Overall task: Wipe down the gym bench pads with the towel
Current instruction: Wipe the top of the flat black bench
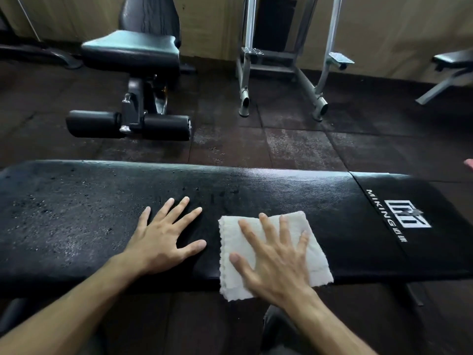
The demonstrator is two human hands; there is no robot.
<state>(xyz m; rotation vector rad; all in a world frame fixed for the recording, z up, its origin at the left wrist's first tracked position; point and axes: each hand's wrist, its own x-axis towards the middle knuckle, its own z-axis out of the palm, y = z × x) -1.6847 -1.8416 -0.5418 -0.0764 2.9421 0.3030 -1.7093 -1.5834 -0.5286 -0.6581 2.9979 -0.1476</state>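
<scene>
A long black bench pad (76,221) runs across the view, its left part speckled and dull, its middle shinier. A second pad section (414,198) with a white MIKING logo adjoins it on the right. A folded white towel (304,226) lies on the pad near its front edge, one corner hanging over. My right hand (271,257) presses flat on the towel with fingers spread. My left hand (163,237) rests flat on the bare pad just left of the towel, fingers spread.
Beyond the bench lies dark rubber tile floor (294,147). An adjustable black bench (133,49) with foam rollers stands at the back left. A grey metal machine frame (281,62) stands at the back centre, and another bench (453,60) at the far right.
</scene>
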